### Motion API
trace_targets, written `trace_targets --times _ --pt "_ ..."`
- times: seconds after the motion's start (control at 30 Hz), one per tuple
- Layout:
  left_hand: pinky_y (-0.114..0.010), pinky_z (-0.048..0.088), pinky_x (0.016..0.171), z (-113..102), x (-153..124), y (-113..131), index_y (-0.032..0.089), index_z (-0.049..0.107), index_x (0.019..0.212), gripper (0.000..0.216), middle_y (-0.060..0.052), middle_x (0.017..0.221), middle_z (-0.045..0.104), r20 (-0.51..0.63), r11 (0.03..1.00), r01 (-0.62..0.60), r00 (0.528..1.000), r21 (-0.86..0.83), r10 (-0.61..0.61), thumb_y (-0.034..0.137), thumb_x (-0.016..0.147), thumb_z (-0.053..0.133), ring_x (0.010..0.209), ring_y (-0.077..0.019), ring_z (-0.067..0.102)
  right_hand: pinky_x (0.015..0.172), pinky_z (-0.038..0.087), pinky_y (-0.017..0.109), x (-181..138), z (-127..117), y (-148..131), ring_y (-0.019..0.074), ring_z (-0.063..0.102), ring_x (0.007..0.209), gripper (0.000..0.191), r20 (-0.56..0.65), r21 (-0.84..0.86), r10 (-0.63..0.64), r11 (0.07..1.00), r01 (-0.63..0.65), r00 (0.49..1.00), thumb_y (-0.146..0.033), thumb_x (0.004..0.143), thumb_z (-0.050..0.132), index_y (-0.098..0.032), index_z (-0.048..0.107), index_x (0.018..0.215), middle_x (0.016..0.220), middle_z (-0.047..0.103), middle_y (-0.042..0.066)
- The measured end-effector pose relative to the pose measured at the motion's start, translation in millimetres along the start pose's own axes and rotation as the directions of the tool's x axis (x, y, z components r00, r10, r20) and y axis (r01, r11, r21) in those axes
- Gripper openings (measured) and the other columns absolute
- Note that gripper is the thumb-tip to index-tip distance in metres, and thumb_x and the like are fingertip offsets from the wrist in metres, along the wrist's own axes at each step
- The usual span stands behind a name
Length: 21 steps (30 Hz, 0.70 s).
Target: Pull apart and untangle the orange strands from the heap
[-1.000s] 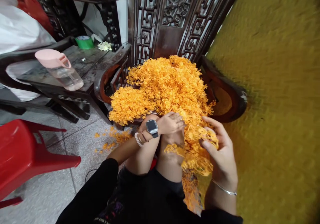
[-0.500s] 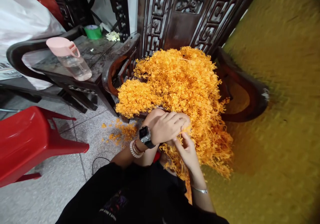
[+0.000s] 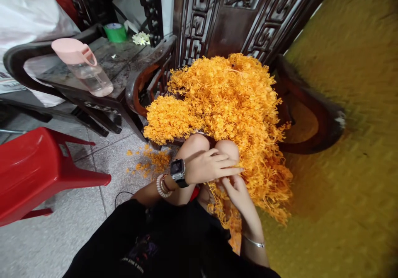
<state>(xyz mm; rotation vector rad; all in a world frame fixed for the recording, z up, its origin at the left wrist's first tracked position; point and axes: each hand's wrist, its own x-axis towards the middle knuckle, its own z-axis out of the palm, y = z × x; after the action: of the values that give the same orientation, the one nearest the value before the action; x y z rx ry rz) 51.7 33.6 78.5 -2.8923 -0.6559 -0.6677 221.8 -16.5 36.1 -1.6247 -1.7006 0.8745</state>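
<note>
I have the heap of orange flowers [image 3: 224,100] ahead and rightward of the left hand [image 3: 213,166] and nearer the right hand [image 3: 238,193]; their fingers overlap, so I cannot tell whether either grips anything.

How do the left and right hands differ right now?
The left hand wears a watch and beaded bracelet at the wrist; the right hand has a thin silver bangle. The left hand's fingers reach across, mostly extended; the right hand's are bent, their tips partly hidden. Both are ungloved and close together beside the orange pile.
</note>
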Motion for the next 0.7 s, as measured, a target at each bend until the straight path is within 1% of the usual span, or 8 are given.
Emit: trace_targets --times 0.1,0.17,0.27,0.33,0.4,0.53,0.63,0.7 --pt "-0.031 0.038 0.091 0 1 -1 0.023 0.053 0.119 0.033 -0.003 0.126 0.055 -0.005 1.000 0.013 1.000 0.008 -0.013 0.016 0.094 0.032 0.115 -0.0145 0.049 0.048 0.038 0.027 0 -3 0 0.0137 0.044 0.047 0.018 0.042 -0.080 -0.008 0.997 0.012 0.999 -0.030 0.075 0.048 -0.015 0.059 0.074 0.054 0.053 0.001" --pt "-0.033 0.037 0.093 1 2 -2 0.021 0.056 0.111 0.030 -0.004 0.129 0.052 -0.018 1.000 -0.013 1.000 0.006 0.013 0.016 0.094 0.031 0.120 -0.0165 0.045 0.050 0.039 0.027 0 -8 -4 0.0150 0.049 0.050 0.017 0.098 -0.110 -0.027 0.993 0.038 0.995 -0.026 0.075 0.047 -0.016 0.059 0.070 0.056 0.057 0.003" --pt "-0.032 0.041 0.083 7 0 -4 0.018 0.057 0.098 0.026 -0.005 0.107 0.061 0.064 0.998 -0.045 0.997 -0.047 0.048 0.023 0.095 0.031 0.100 -0.0168 0.055 0.062 0.045 0.029 0 -18 -15 0.0185 0.059 0.065 0.019 0.191 -0.124 -0.059 0.989 0.083 0.980 -0.024 0.078 0.044 -0.017 0.062 0.077 0.071 0.065 0.006" --pt "-0.031 0.042 0.074 12 -2 -4 0.018 0.055 0.093 0.026 -0.004 0.089 0.061 0.126 0.997 0.011 0.992 -0.077 -0.001 0.029 0.094 0.032 0.082 -0.0163 0.057 0.074 0.047 0.032 -1 -22 -23 0.0206 0.063 0.079 0.022 0.227 -0.137 -0.102 0.981 0.135 0.969 -0.026 0.080 0.044 -0.017 0.060 0.093 0.088 0.068 0.008" --pt "-0.031 0.042 0.070 15 -3 -2 0.017 0.054 0.094 0.024 -0.004 0.083 0.058 0.132 0.991 0.098 0.988 -0.094 -0.085 0.029 0.094 0.033 0.079 -0.0169 0.055 0.081 0.046 0.034 -2 -23 -30 0.0226 0.062 0.090 0.029 0.218 -0.169 -0.149 0.968 0.187 0.965 -0.027 0.082 0.045 -0.016 0.054 0.107 0.101 0.065 0.011" --pt "-0.030 0.041 0.069 11 -4 2 0.016 0.053 0.092 0.025 -0.006 0.087 0.058 0.082 0.953 0.244 0.969 -0.180 -0.232 0.029 0.094 0.031 0.082 -0.0184 0.054 0.069 0.044 0.032 -1 -20 -42 0.0213 0.059 0.076 0.021 0.156 -0.221 -0.105 0.965 0.139 0.982 -0.028 0.083 0.044 -0.017 0.053 0.099 0.086 0.063 0.009" --pt "-0.028 0.037 0.065 7 -9 5 0.016 0.054 0.090 0.029 -0.003 0.080 0.059 0.096 0.817 0.393 0.916 -0.422 -0.390 0.030 0.094 0.029 0.073 -0.0159 0.053 0.059 0.038 0.026 -1 -18 -51 0.0143 0.049 0.061 0.017 0.292 -0.009 -0.064 0.998 0.070 0.954 -0.032 0.086 0.042 -0.018 0.052 0.080 0.068 0.054 0.001" --pt "-0.025 0.031 0.060 7 -16 8 0.017 0.054 0.077 0.031 0.001 0.065 0.053 0.189 0.549 0.485 0.841 -0.681 -0.508 0.036 0.092 0.035 0.062 -0.0124 0.048 0.054 0.035 0.023 -1 -15 -56 0.0109 0.041 0.057 0.026 0.395 0.206 -0.080 0.979 -0.003 0.915 -0.036 0.086 0.044 -0.018 0.049 0.069 0.061 0.046 -0.002"
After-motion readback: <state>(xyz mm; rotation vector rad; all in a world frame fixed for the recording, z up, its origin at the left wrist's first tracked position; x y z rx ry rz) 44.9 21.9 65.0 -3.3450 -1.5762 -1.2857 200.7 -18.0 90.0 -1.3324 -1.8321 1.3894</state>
